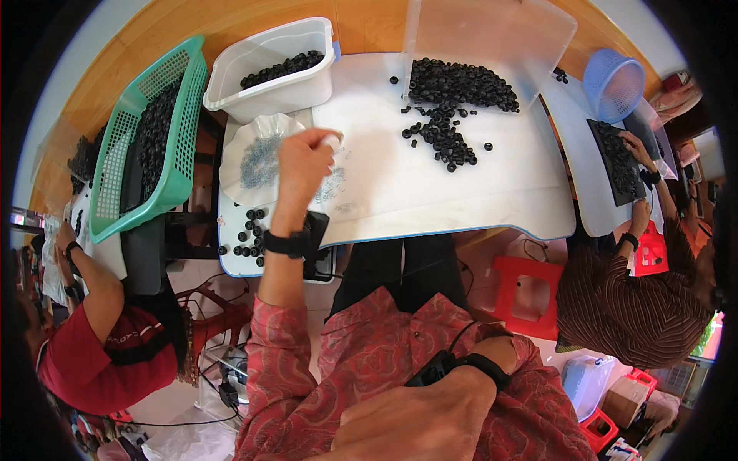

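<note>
My left hand [306, 163] is raised over the left part of the white table [492, 196]. Its fingers are closed in a pinch around a small white rounded piece [332, 142], whose kind I cannot make out. Beside that hand lies a pale scalloped sheet or shallow dish [231, 173] with a heap of tiny bluish-clear pieces [261, 163]. More such bits [332, 186] are scattered on the tabletop just right of the wrist. My right hand [419, 415] is held close in front of my body, back upward, its fingers hidden from view.
A tipped clear bin [530, 46] spills small black parts [450, 146] at the back. Black parts also fill a white tub [327, 81] and a green basket [184, 146]. Several black pieces [250, 230] lie front left. Co-workers sit on both sides; a red stool [523, 296] stands right.
</note>
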`<move>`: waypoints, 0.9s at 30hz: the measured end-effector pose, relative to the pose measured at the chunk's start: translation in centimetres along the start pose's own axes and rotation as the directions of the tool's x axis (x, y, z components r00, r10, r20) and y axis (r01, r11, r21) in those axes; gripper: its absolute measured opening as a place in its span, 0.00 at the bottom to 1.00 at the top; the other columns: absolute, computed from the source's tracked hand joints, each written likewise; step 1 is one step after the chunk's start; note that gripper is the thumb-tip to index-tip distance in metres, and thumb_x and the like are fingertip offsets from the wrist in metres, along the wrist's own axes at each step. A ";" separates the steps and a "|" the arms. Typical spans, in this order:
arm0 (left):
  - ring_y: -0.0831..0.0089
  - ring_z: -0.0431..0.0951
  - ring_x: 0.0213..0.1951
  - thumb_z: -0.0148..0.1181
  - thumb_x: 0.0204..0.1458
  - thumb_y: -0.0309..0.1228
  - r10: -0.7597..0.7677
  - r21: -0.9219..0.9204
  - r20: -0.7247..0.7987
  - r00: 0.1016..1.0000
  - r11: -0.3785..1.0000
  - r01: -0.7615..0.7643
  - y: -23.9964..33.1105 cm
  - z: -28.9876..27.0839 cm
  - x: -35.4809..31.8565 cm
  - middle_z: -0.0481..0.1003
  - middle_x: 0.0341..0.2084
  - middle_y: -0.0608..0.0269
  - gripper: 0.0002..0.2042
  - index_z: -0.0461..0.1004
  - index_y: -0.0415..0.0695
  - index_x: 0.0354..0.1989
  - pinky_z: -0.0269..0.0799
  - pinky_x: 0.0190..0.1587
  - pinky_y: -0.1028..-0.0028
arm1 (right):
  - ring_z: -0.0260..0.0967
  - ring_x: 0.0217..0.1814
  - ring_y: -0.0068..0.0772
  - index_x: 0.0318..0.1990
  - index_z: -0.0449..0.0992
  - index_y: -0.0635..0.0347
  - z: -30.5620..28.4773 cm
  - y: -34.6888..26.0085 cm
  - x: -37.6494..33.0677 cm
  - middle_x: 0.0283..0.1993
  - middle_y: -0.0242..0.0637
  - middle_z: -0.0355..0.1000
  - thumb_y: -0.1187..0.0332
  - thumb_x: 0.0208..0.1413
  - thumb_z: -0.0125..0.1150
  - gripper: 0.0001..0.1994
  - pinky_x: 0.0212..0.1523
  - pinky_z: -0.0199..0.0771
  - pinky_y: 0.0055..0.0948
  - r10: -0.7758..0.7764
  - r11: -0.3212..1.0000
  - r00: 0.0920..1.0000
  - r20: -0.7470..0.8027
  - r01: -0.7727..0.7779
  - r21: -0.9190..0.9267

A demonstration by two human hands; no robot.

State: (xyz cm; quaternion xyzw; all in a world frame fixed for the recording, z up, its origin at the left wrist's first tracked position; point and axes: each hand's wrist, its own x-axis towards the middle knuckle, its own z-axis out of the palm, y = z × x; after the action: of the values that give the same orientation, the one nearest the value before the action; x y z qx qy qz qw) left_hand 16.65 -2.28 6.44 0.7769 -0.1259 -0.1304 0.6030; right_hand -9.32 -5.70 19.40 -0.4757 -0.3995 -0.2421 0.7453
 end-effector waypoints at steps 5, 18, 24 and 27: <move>0.65 0.76 0.26 0.62 0.48 0.26 0.276 0.501 -0.108 0.955 0.845 -0.187 -4.0 2.2 -1.6 0.77 0.26 0.53 0.07 0.82 0.44 0.36 0.72 0.31 0.69 | 0.67 0.29 0.34 0.59 0.73 0.39 -2.1 -0.8 1.0 0.48 0.53 0.70 0.82 0.51 0.58 0.29 0.23 0.69 0.29 0.104 0.994 0.963 0.249 -0.091 -0.063; 0.51 0.77 0.37 0.63 0.48 0.29 0.241 0.732 -0.056 0.969 0.670 -0.124 -3.0 3.7 -0.2 0.75 0.33 0.47 0.06 0.82 0.43 0.33 0.73 0.39 0.57 | 0.71 0.32 0.39 0.51 0.71 0.73 -3.9 1.7 -4.4 0.38 0.44 0.68 0.74 0.47 0.67 0.22 0.28 0.74 0.34 0.382 0.871 0.913 0.141 -0.305 -0.384; 0.49 0.77 0.37 0.59 0.50 0.27 0.240 0.750 -0.011 0.971 0.644 -0.151 -2.7 4.1 0.3 0.75 0.34 0.46 0.05 0.79 0.40 0.31 0.73 0.39 0.56 | 0.73 0.31 0.39 0.48 0.72 0.70 -6.1 2.7 -5.7 0.36 0.44 0.71 0.78 0.49 0.66 0.17 0.28 0.74 0.33 0.420 0.801 0.907 0.036 -0.351 -0.485; 0.49 0.76 0.38 0.57 0.50 0.25 0.260 0.747 -0.034 0.965 0.649 -0.148 -2.3 4.1 -0.5 0.74 0.34 0.48 0.05 0.78 0.41 0.33 0.72 0.41 0.56 | 0.74 0.29 0.38 0.44 0.74 0.68 -7.2 2.7 -6.1 0.32 0.43 0.72 0.79 0.51 0.64 0.12 0.29 0.75 0.30 0.513 0.728 0.856 -0.058 -0.470 -0.498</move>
State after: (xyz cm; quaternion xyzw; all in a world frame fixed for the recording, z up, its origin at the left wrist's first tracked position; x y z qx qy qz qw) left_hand 14.81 -5.28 3.20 0.9416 -0.2125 0.0545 0.2555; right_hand -8.10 -11.18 11.32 -0.7487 -0.2143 -0.1098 0.6176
